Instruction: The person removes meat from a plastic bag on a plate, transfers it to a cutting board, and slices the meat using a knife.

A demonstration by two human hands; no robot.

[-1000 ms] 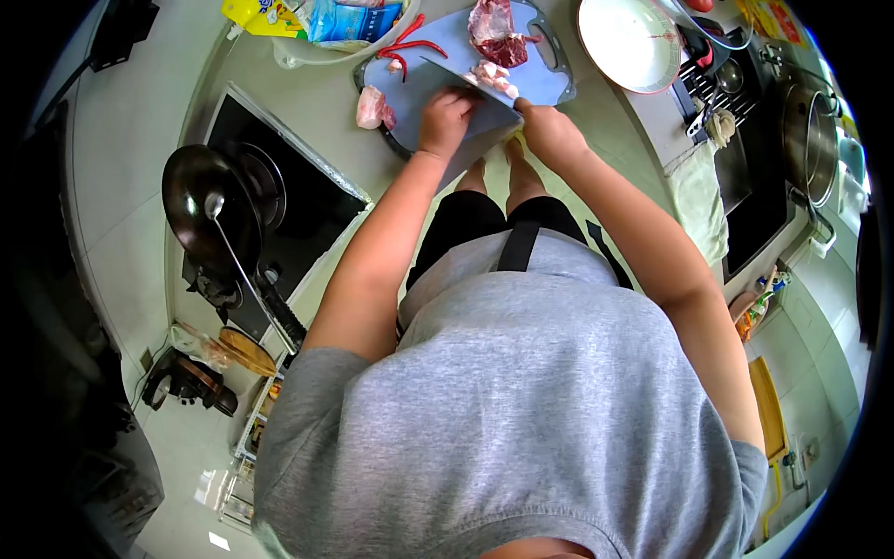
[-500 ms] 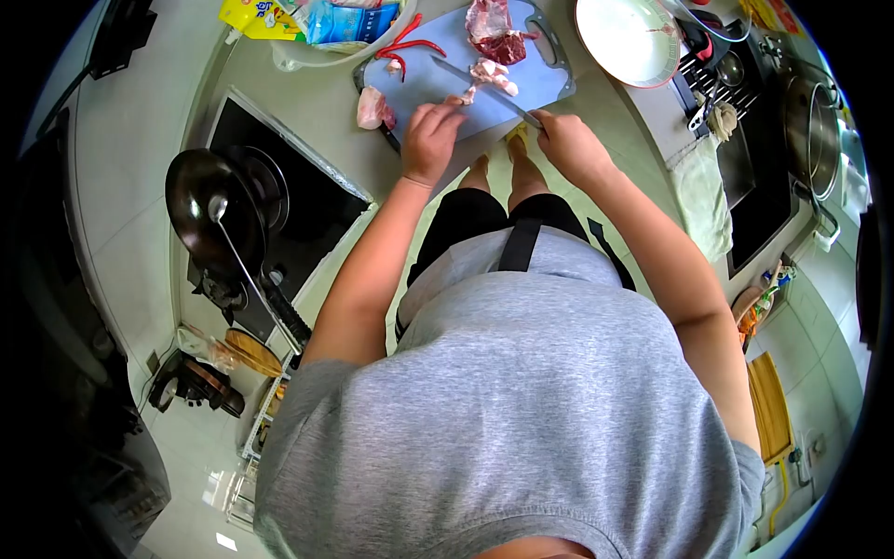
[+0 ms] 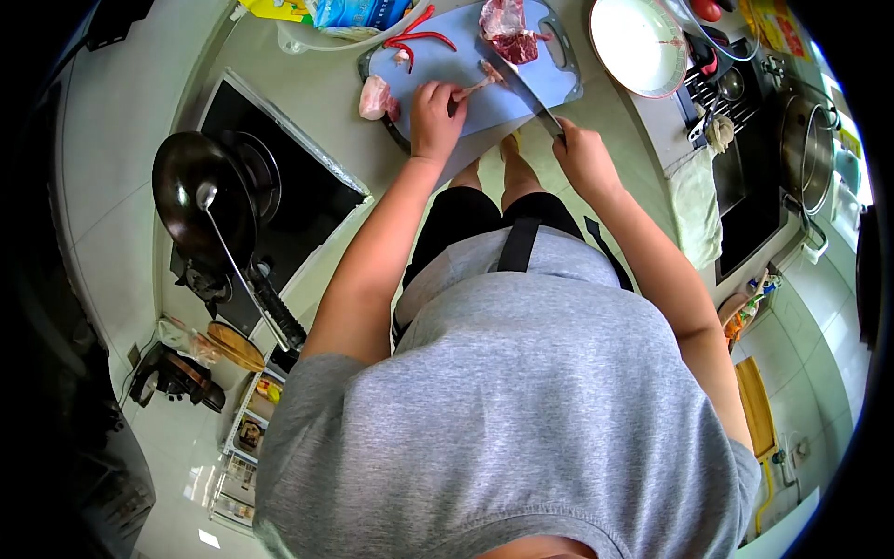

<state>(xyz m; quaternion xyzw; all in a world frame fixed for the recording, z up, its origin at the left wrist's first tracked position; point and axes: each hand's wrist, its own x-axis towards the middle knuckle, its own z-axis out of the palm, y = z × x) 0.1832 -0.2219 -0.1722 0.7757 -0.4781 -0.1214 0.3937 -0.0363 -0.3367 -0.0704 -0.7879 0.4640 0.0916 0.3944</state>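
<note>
My right hand (image 3: 587,160) is closed round the handle of a kitchen knife (image 3: 531,88). Its blade slants up and left across the blue cutting board (image 3: 433,76). With its fingers curled, my left hand (image 3: 436,123) pinches the near end of a thin strip of meat (image 3: 477,87). The strip's far end lies against or under the blade; which one I cannot tell. Beyond the blade tip rests a larger piece of red meat (image 3: 510,30). Red chilies (image 3: 421,39) lie at the board's upper left. A pale, fatty chunk of meat (image 3: 374,98) sits at its left edge.
A white bowl with a red rim (image 3: 638,47) stands right of the board. Top left is a plastic container (image 3: 303,39) with packets. On the left, a black wok (image 3: 200,191) holding a ladle (image 3: 207,196) sits on the stove. A sink (image 3: 745,214) and cloth (image 3: 694,205) are at right.
The knife has swung steeper and moved right, with my right hand shifting right and toward me. The small meat, bunched before, is now stretched into a strip from my left hand. The view has shifted slightly.
</note>
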